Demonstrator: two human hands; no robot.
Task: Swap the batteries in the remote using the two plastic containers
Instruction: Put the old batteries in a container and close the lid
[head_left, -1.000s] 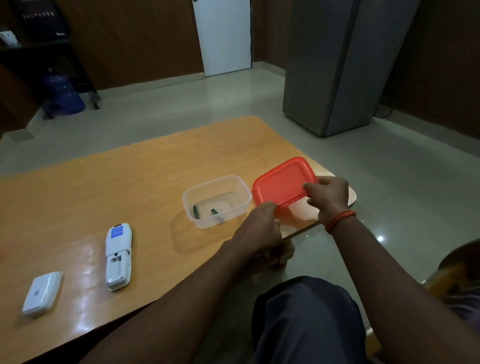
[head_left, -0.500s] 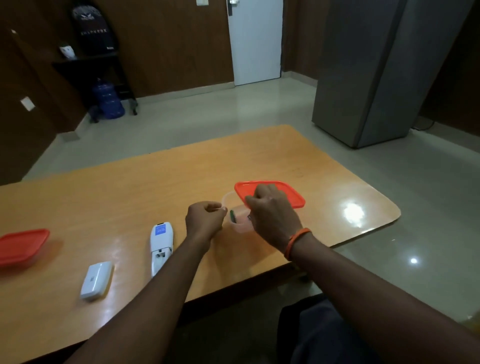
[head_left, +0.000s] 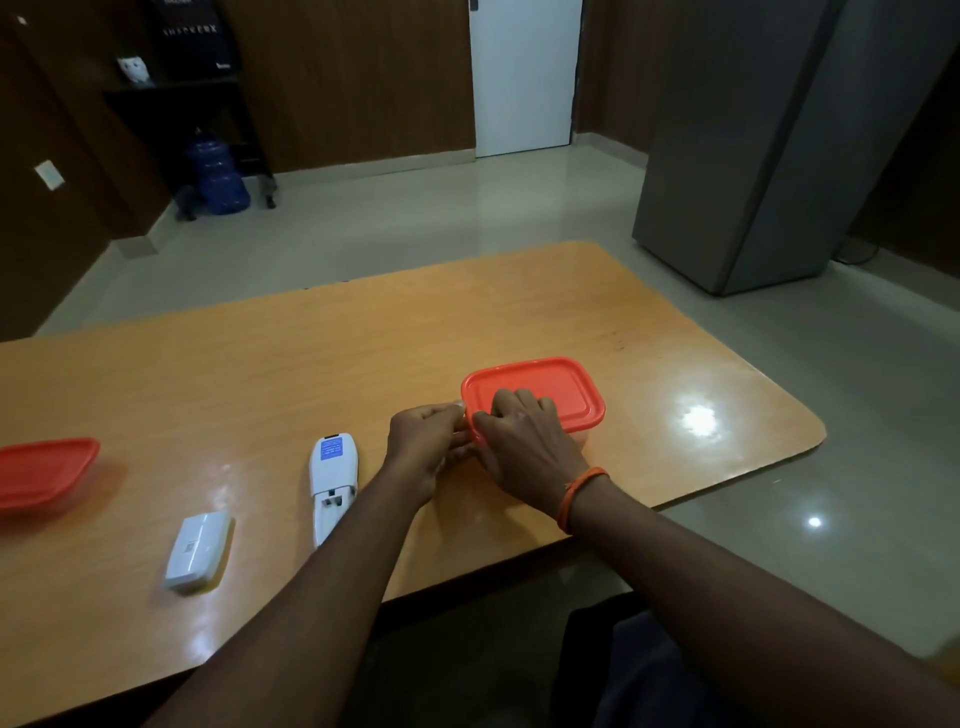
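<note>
A clear plastic container stands on the wooden table with an orange lid lying on top of it. My right hand rests on the lid's near left corner, fingers curled over it. My left hand grips the container's left edge just beside it. The white remote lies face down to the left of my hands, its battery bay open. Its white battery cover lies further left. A second container with an orange lid sits at the table's far left. The batteries are hidden.
The table's front edge runs just below my forearms, and its rounded right corner lies beyond the container. A grey cabinet stands on the floor at the right. A dark shelf and a blue water jug are at the back left.
The orange lid has come from beside the open container down onto it, hiding the batteries inside. Both hands have closed in on its left corner. The camera has turned left.
</note>
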